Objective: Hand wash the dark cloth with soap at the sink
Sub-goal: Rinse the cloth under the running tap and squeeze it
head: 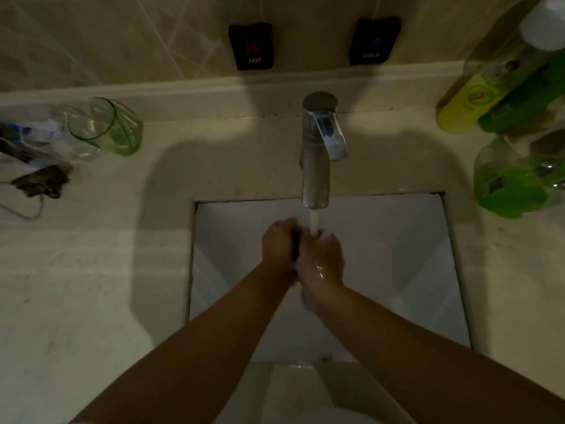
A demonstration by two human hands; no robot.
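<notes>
Both hands, left (pixel 278 243) and right (pixel 321 255), grip clenched on the cloth (pixel 296 244) under the tap (pixel 318 154): rinsing or wetting; next, probably soap.

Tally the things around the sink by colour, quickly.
Green: 3, clear green glass tumbler, green plastic bottle, green-liquid clear bottle
Yellow: 1, yellow plastic bottle
Black: 2, black HOT tag, black COLD tag
Total: 6
</notes>
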